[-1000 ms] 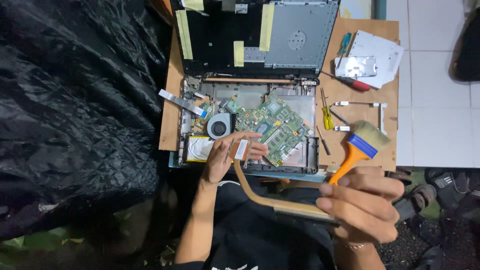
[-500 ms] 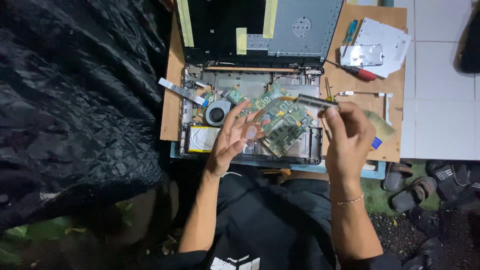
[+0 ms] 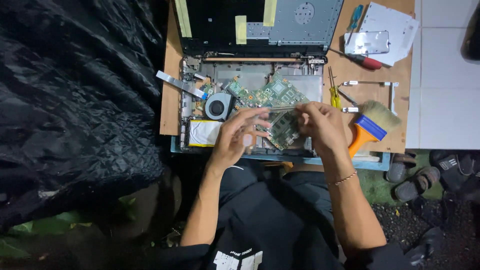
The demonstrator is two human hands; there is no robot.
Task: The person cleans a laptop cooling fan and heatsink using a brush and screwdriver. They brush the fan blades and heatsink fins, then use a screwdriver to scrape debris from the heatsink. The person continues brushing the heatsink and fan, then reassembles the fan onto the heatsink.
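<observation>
**Two hands over the open laptop board**

The left hand (image 3: 239, 134) and the right hand (image 3: 320, 122) meet above the green circuit board (image 3: 276, 95) of the opened laptop (image 3: 250, 75), at the centre of the wooden board (image 3: 170, 100). Between their fingertips they pinch a thin metal strip (image 3: 282, 107); both grips are narrow around it. The round fan (image 3: 217, 107) lies at 9 o'clock from the left hand. The paintbrush with an orange handle (image 3: 372, 125) lies at 3 o'clock from the right hand, near it. A yellow screwdriver (image 3: 334, 92) lies at 1 o'clock.
</observation>
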